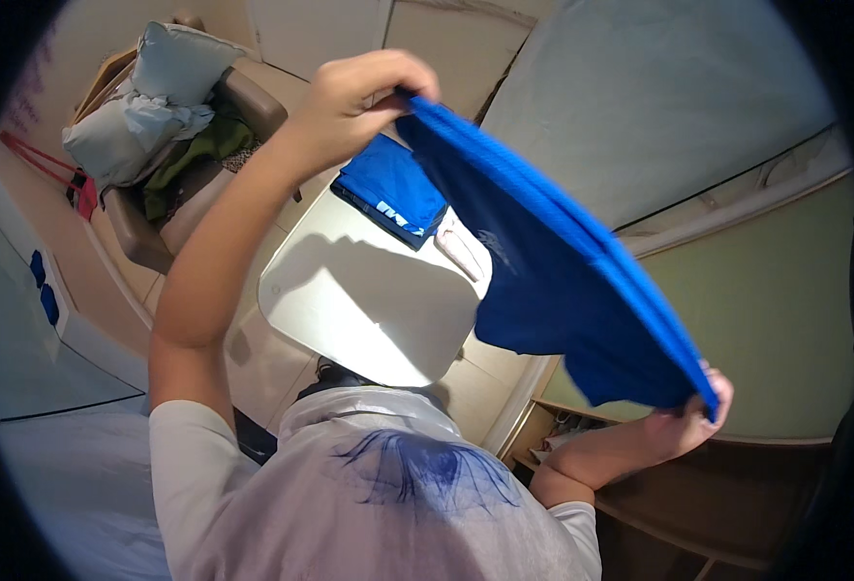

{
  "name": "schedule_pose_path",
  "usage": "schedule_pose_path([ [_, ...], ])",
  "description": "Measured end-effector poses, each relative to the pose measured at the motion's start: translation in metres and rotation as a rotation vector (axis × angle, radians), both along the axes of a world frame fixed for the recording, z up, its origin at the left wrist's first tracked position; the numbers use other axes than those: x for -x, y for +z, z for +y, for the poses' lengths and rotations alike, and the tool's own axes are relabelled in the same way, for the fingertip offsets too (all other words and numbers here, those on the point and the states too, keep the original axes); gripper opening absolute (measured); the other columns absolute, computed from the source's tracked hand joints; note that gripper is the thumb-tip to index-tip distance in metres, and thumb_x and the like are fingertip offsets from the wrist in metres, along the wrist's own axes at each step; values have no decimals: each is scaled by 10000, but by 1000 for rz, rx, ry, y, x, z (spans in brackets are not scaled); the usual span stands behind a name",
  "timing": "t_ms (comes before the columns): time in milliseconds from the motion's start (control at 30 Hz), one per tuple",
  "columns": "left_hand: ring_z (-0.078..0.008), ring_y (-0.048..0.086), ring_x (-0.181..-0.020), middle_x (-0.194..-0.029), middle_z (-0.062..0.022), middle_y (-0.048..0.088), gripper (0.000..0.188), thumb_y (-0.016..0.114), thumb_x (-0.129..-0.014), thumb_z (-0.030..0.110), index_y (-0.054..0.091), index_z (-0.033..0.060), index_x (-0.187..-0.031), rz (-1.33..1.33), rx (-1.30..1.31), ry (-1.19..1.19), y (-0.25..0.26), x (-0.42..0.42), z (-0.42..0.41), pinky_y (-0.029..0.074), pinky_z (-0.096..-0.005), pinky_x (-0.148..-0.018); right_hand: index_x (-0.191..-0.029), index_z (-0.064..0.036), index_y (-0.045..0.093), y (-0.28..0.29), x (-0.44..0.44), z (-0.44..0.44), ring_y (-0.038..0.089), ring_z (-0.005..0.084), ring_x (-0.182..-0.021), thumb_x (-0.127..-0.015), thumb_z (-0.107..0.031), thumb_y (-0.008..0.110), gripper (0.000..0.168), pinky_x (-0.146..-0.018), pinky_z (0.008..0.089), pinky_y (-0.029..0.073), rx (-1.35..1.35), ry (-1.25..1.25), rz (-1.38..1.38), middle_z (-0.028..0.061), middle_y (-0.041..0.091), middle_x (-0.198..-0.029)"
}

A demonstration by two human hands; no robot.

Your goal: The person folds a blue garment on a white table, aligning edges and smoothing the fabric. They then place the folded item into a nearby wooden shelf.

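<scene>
A blue garment (550, 269) hangs stretched between my two hands, with its folded upper edge slanting down from left to right. My left hand (369, 91) pinches one end of that edge, high above the white table. At the other end, lower and far to the right, my right hand (696, 414) grips the cloth. A small pale print shows on the garment's dark blue side. Below lies a white table (369, 312) with rounded corners. On its far part rests a folded blue garment (394, 185) with dark edges and a white print, beside a folded pale pink cloth (462, 245).
At the far left an armchair (253, 94) holds pale pillows (180, 64) and an olive-green cloth (198, 156). A red strap (38, 160) hangs near it. A brown wooden shelf unit (725, 494) stands at the lower right, and a large pale sheet (652, 94) covers the upper right.
</scene>
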State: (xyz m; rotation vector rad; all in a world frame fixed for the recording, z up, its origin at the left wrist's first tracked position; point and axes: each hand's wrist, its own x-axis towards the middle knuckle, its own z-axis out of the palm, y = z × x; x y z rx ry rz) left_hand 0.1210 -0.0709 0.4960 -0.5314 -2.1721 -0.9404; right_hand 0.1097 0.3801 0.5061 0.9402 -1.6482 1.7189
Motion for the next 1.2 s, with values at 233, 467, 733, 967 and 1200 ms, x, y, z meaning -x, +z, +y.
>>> schedule_pose_path([
  [233, -232, 573, -818, -817, -61, 589, 122, 608, -691, -29, 570, 57, -770, -220, 321, 100, -118, -47, -87, 463, -325, -720, -777, 28, 686, -79, -43, -114, 642, 247, -688, -713, 3, 713, 74, -630, 317, 502, -507, 601, -404, 158, 674, -795],
  [467, -195, 505, -860, -820, -31, 503, 49, 544, -714, 166, 550, 123, -690, -372, 908, 204, -312, -94, -160, 412, -318, -766, -887, 16, 677, -291, -103, -217, 628, 200, -813, -739, 17, 712, 153, -739, 278, 482, -631, 723, -874, 111, 665, -891],
  [733, -195, 495, -942, -902, -29, 534, 77, 561, -735, 162, 594, 137, -671, -628, 946, 371, -460, -143, -191, 408, -339, -814, -907, -5, 678, -373, -152, -281, 636, 210, -790, -760, -21, 716, 153, -721, 273, 483, -728, 689, -1028, 117, 663, -873],
  [967, -222, 453, -1152, -1141, -45, 559, 162, 532, -800, 164, 683, 107, -795, -874, 960, 414, -504, -150, -206, 353, -392, -988, -926, -23, 682, -392, -140, -319, 653, 310, -859, -796, -104, 682, 153, -742, 343, 511, -868, 654, -1055, 158, 674, -952],
  [1200, -280, 351, -1301, -1347, -100, 456, 320, 595, -755, 87, 583, 75, -1074, -786, 655, 168, -440, -151, -148, 245, -463, -1092, -933, -8, 649, -406, -98, -341, 627, 368, -853, -823, -107, 626, 149, -734, 381, 502, -962, 660, -913, 202, 649, -939],
])
